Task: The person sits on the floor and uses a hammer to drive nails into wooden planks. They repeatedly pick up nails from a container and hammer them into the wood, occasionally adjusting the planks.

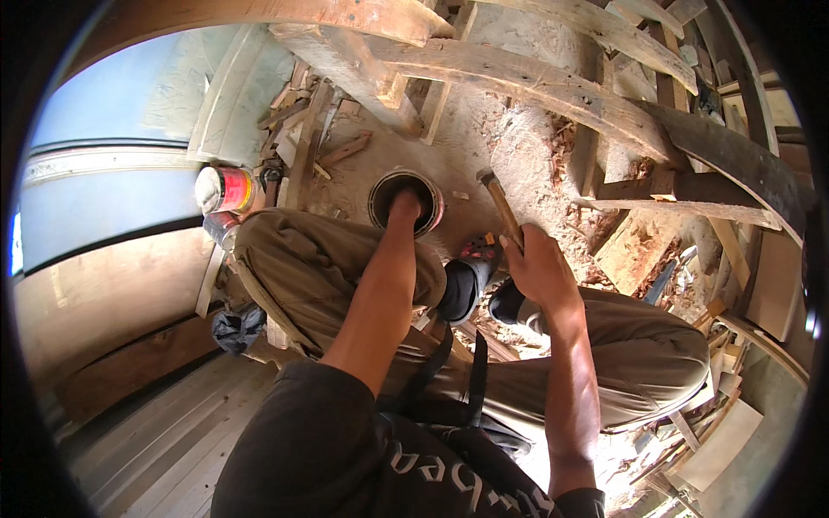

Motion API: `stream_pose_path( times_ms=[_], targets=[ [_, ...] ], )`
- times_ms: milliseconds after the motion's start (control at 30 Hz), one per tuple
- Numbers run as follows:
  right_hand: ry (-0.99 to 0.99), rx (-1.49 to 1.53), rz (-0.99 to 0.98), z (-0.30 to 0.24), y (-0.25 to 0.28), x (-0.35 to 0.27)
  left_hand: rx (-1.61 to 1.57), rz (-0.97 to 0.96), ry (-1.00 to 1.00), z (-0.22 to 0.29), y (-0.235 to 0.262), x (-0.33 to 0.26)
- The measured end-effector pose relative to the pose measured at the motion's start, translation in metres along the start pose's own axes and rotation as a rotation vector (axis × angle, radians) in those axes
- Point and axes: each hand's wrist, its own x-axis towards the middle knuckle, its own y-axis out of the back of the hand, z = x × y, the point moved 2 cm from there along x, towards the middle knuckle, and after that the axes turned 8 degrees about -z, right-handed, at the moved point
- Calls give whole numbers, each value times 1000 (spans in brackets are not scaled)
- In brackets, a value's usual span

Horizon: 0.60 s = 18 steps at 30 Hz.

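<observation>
My left hand (404, 208) reaches down inside an open round can (377, 217) on the dusty floor, just beyond my left knee. The can's wall and shadow hide its fingers, so what they touch cannot be seen. In my right hand (546, 268) is a hammer (501, 205), gripped by its wooden handle. The hammer tilts up and to the left, and its dark metal head is at the far end, apart from the can on its right side.
Wooden frames with curved-looking beams (527, 82) stand ahead and to the right. Wood scraps (345, 148) lie on the floor. A can with a red label (231, 189) sits left of my knee, near a pale blue panel (112, 207). Planks (164, 436) fill the lower left.
</observation>
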Motion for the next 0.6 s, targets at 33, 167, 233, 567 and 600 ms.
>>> stream_pose_path(
  times_ms=[33, 167, 233, 567, 600],
  targets=[
    [-12, -2, -12, -2, 1, 0, -43, -32, 6, 1, 5, -8],
    [-5, 5, -21, -7, 4, 0, -251, -190, 24, 9, 35, -55],
    [1, 0, 9, -6, 7, -2, -347, -227, -6, 21, 58, -91],
    [22, -20, 93, -22, 20, -11, -812, -155, -480, 56, 152, -235],
    [17, -14, 105, -19, 22, -14, -845, -192, -521, 68, 157, -253]
  ],
)
